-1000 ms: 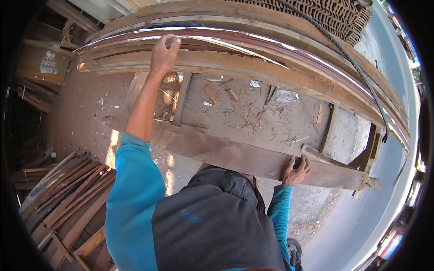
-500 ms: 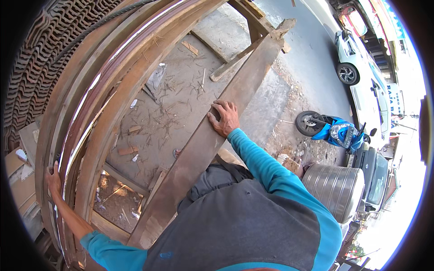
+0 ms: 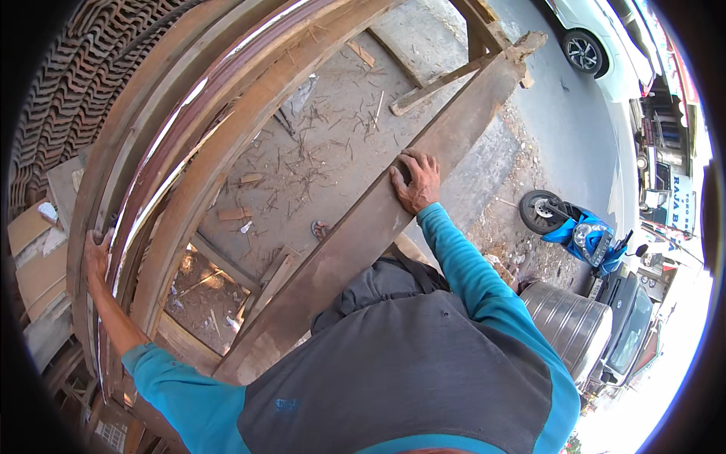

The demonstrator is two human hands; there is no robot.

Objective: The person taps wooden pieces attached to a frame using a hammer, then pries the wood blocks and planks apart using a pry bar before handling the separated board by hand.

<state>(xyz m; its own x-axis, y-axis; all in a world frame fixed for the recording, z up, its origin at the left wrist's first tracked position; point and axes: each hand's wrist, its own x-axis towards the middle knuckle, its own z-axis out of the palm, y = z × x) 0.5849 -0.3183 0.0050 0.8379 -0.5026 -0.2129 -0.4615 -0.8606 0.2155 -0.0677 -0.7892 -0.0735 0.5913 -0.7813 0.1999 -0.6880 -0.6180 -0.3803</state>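
My left hand point(image 3: 98, 261) grips the outermost long wooden plank point(image 3: 78, 272) in a stack of boards on the left, thumb and fingers around its edge. Across the middle slants a broad brown board point(image 3: 352, 234), running from beside my body toward the far right. On top of it lies my right hand point(image 3: 418, 185), thumb spread from the bent fingers, the fingertips near the board's left edge. The other boards of the stack point(image 3: 181, 204), one with a white strip along it, look bowed in this view.
Roof tiles point(image 3: 68, 98) are stacked at the far left. Wood scraps and nails litter the ground point(image 3: 318, 151) between the boards. Right of me are a metal drum point(image 3: 567, 321), a blue motorbike point(image 3: 582, 234), a dark vehicle point(image 3: 631, 318) and a white car point(image 3: 605, 45) on the road.
The view has shifted, so the board, motorbike and drum sit further right and the white car appears higher. Both hands keep their places on the wood.
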